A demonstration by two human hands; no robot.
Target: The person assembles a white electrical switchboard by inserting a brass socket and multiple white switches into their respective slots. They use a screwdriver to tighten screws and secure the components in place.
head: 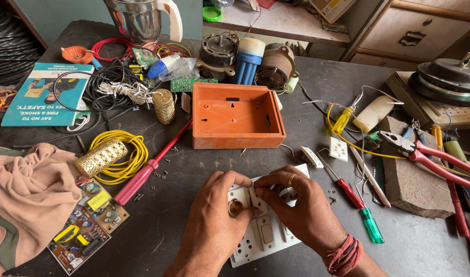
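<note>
Basically, both hands sat low centre of the frame on a white switch plate [255,241] lying flat on the dark tabletop [317,92]. Left hand [214,210] had its fingers curled together around a small brass-coloured round fitting [236,206] at the plate's upper left corner. Right hand [301,205], ring on one finger and red thread at the wrist, had fingers pinched on the plate's top edge just beside that fitting; fingertips of the two hands nearly touched. Orange plastic box [237,115] stood open side up above the hands, centre frame. Red-handled screwdriver [342,183] and green-handled screwdriver [371,224] lay just right of the right hand. Red pliers [424,154] were further right, across a brick-like block [412,174]. Yellow wire coil [124,154] and a pink screwdriver [142,177] lay left of centre, with a circuit board [86,231] at lower left.
</note>
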